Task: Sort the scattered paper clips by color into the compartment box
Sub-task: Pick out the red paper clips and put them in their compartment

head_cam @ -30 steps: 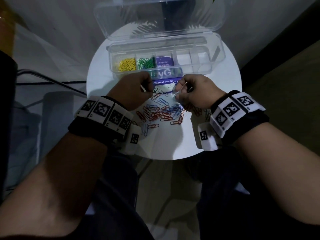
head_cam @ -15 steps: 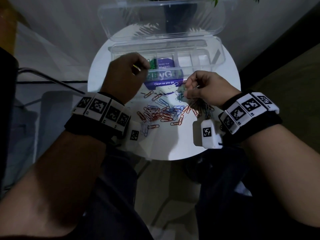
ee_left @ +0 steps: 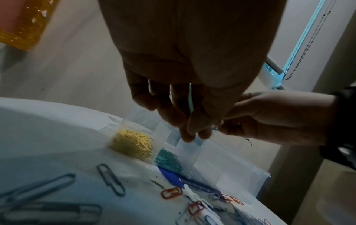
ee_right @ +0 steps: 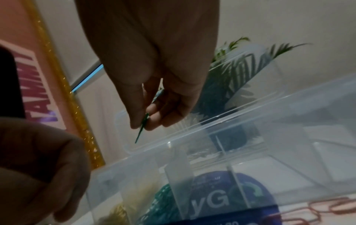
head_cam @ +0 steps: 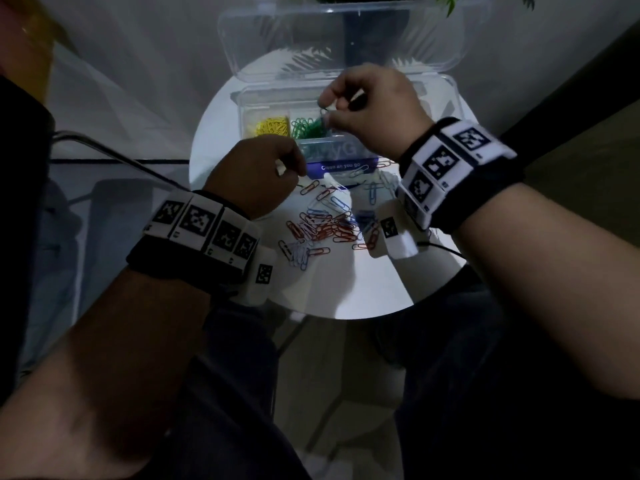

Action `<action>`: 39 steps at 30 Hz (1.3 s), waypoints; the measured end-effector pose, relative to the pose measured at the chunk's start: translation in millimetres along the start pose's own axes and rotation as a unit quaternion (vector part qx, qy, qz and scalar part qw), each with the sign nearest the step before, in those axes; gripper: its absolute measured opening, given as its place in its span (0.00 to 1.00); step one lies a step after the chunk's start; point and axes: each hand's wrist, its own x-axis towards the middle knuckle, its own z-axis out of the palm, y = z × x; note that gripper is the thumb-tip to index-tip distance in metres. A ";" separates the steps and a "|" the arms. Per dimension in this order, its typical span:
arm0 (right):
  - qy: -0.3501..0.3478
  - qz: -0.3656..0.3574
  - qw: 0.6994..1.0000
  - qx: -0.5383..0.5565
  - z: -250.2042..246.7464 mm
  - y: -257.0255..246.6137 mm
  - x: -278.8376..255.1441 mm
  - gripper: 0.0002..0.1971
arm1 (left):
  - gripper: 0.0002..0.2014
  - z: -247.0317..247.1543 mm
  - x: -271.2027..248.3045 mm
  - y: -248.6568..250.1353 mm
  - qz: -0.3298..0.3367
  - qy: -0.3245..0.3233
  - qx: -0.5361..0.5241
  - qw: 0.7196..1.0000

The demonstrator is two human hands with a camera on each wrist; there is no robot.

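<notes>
The clear compartment box (head_cam: pixel 454 109) stands open at the back of the round white table (head_cam: pixel 346 289). Yellow clips (head_cam: pixel 267 127) fill its leftmost compartment and green clips (head_cam: pixel 306 128) the one beside it. My right hand (head_cam: pixel 325 112) hovers over the green compartment and pinches a green clip (ee_right: pixel 142 128) between thumb and forefinger. My left hand (head_cam: pixel 294 172) hangs low in front of the box with loosely curled fingers (ee_left: pixel 189 134) and holds nothing. Red, blue and white clips (head_cam: pixel 325 226) lie scattered on the table near me.
The box lid (head_cam: pixel 346 36) stands up behind the box, with a plant (head_cam: pixel 377 0) beyond it. A blue "Clean as you go" label (head_cam: pixel 341 167) lies under the box front. Right-hand compartments (ee_right: pixel 289 164) hold no clips. The table edge is close to my knees.
My left hand came back from the yellow compartment to the table in front of the box, now without a clip. My right hand rose from the pile to above the green compartment with a green clip.
</notes>
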 end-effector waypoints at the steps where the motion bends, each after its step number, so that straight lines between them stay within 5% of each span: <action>1: -0.001 -0.008 1.000 -0.019 4.8 -2.7 3.9 0.06 | 0.07 0.2 -0.2 0.2 0.007 -0.025 0.012 1.000; 6: -0.024 -0.023 0.996 -0.082 4.5 -12.6 3.5 0.07 | 0.06 7.0 2.6 3.9 0.018 -0.067 0.010 0.998; 11: 0.046 0.040 0.994 -0.094 -52.6 22.7 -28.2 0.07 | 0.07 21.1 4.9 14.4 0.038 -0.093 0.007 0.995; 15: -0.036 0.175 0.964 -0.200 -78.8 67.2 -71.6 0.08 | 0.08 39.2 3.1 29.5 0.058 -0.126 0.032 0.990; 20: -0.122 0.252 0.931 -0.234 -70.8 94.1 -88.3 0.09 | 0.09 56.9 2.9 40.8 0.059 -0.191 0.098 0.975; 27: -0.097 0.196 0.963 -0.158 -55.3 93.7 -90.5 0.15 | 0.08 57.7 6.7 44.0 0.013 -0.202 0.152 0.967; 30: -0.066 0.171 0.975 -0.124 -55.1 89.6 -87.7 0.08 | 0.11 52.4 8.1 39.6 -0.008 -0.186 0.154 0.970; 39: -0.124 0.174 0.945 -0.249 -40.2 82.2 -87.7 0.06 | 0.09 44.1 6.0 31.9 -0.004 -0.166 0.127 0.978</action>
